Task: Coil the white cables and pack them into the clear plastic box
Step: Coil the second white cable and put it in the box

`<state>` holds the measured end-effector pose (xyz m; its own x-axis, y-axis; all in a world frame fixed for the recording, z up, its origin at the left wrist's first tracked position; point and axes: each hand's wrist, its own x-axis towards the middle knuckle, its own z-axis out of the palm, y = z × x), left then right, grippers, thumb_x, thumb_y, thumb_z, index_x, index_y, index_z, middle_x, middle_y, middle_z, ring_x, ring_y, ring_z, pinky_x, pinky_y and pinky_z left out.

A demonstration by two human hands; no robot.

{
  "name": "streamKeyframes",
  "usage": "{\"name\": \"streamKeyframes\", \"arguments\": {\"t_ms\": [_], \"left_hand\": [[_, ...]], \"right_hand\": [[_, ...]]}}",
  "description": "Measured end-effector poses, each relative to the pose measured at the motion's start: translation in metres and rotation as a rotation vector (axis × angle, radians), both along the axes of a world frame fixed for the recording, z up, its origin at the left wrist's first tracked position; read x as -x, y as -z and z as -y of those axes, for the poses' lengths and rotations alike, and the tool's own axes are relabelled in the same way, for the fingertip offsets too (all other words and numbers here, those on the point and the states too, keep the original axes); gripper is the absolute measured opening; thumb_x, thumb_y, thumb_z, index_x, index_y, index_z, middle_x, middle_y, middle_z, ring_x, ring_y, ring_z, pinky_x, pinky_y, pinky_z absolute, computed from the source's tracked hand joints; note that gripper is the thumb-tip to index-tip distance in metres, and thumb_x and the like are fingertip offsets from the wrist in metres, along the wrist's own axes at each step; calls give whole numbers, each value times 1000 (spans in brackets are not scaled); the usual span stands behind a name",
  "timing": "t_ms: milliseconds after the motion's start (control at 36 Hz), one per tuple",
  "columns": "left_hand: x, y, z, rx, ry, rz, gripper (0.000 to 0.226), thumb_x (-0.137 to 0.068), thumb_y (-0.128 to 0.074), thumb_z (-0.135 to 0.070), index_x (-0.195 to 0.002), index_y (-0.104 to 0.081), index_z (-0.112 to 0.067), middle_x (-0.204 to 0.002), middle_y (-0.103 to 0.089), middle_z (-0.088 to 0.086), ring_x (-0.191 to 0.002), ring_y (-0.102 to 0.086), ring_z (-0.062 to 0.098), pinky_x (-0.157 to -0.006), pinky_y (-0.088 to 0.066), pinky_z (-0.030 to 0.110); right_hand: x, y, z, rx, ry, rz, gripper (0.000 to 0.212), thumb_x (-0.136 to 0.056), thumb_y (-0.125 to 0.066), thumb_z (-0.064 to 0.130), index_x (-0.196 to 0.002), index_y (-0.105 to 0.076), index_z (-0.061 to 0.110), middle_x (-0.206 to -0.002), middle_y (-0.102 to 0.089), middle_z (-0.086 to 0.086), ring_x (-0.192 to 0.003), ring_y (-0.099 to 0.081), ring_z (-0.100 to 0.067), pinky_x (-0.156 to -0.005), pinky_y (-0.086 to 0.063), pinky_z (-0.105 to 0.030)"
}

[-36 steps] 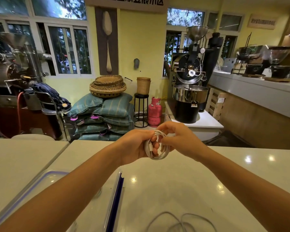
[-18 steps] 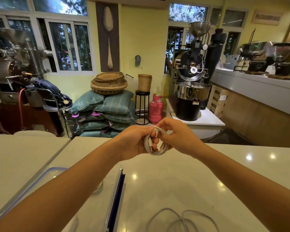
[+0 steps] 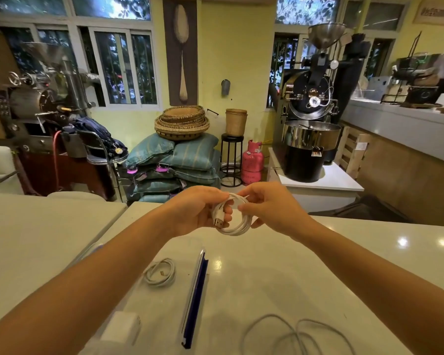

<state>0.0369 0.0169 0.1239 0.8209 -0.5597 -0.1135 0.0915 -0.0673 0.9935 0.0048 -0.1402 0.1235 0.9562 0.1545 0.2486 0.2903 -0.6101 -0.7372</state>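
While the left hand (image 3: 198, 213) pinches the coiled cable (image 3: 232, 216) above the tabletop (image 3: 305, 265) so its loops hold, the right hand (image 3: 269, 208) fingers (image 3: 242, 207) pinch a strand at 3 o'clock. A loose cable (image 3: 297, 331) waits at 5 o'clock, probably next for coiling.

Yellow walls (image 3: 244, 60), barred windows (image 3: 123, 70), stacked sacks (image 3: 185, 160)

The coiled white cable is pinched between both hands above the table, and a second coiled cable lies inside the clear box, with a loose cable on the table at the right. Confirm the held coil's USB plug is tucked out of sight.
Wrong on the plug. In the head view the USB plug shows plainly, hanging at the left of the coiled white cable beside the left hand. The rest stands: the right hand shares the grip, the second coiled cable is in the clear box, and the loose cable is on the table.
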Motion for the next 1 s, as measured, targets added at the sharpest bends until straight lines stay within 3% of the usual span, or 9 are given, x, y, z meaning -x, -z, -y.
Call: {"name": "streamKeyframes", "arguments": {"t_ms": [83, 222, 361, 472, 556, 667, 861, 1000], "left_hand": [[-1, 0, -11, -92, -52, 57, 21, -92, -45, -13, -83, -64, -9, -68, -60, 2, -58, -61, 10, -55, -51, 21], [-4, 4, -30, -249, -127, 166, 19, -89, -52, -16, -81, -69, -11, -68, -58, 3, -66, -54, 13, -66, -49, 25], [-3, 8, -49, -392, -185, 277, 11, -84, -60, -14, -78, -69, -13, -65, -62, -1, -62, -57, 10, -63, -50, 21], [-5, 18, -63, -563, -221, 376, 5, -80, -65, -15, -82, -69, -13, -66, -63, -1, -63, -57, 10, -62, -49, 20], [-8, 28, -71, -674, -237, 409, 14, -81, -64, -15, -91, -70, -7, -65, -61, -2, -62, -53, 9, -60, -44, 20], [-14, 47, -80, -792, -269, 432, 14, -81, -64, -15, -89, -71, -5, -63, -60, -2, -57, -50, 7, -53, -39, 17], [-23, 78, -79, -1017, -244, 458, 18, -83, -62, -17, -93, -70, -5, -90, -73, 13, -71, -58, 15, -73, -48, 28], [-26, 93, -72, -1117, -213, 443, 20, -83, -62, -18, -94, -69, -5, -97, -71, 15, -90, -65, 27, -78, -50, 33]], "right_hand": [[-2, 2, -9, 15, -1, 15, 17, -83, -60, 10, -99, -65, 8, -78, -64, -1, -70, -62, -13, -59, -54, -22], [-8, 9, -26, 77, 7, 37, 20, -82, -61, 13, -101, -67, 10, -66, -56, 11, -65, -54, -4, -73, -52, -31], [-14, 18, -49, 93, -2, -22, 21, -82, -62, 14, -102, -67, 9, -90, -70, -12, -82, -66, -26, -78, -56, -44], [-21, 29, -69, 60, -16, -115, 21, -82, -62, 10, -101, -66, 5, -94, -70, -19, -84, -67, -30, -79, -56, -44], [-26, 39, -83, 73, -26, -158, 19, -81, -62, 9, -99, -66, 3, -95, -70, -20, -85, -67, -30, -81, -55, -45], [-34, 55, -99, 139, -25, -211, 21, -82, -61, 9, -102, -66, 2, -98, -69, -16, -78, -60, -23, -81, -55, -38], [-48, 82, -115, 418, 6, -241, 22, -83, -58, 11, -104, -64, 8, -104, -67, -12, -91, -63, -26, -73, -49, -33], [-50, 90, -119, 654, -3, -208, 22, -86, -50, 8, -106, -59, 6, -105, -65, -14, -76, -52, -24, -66, -40, -31]]}}
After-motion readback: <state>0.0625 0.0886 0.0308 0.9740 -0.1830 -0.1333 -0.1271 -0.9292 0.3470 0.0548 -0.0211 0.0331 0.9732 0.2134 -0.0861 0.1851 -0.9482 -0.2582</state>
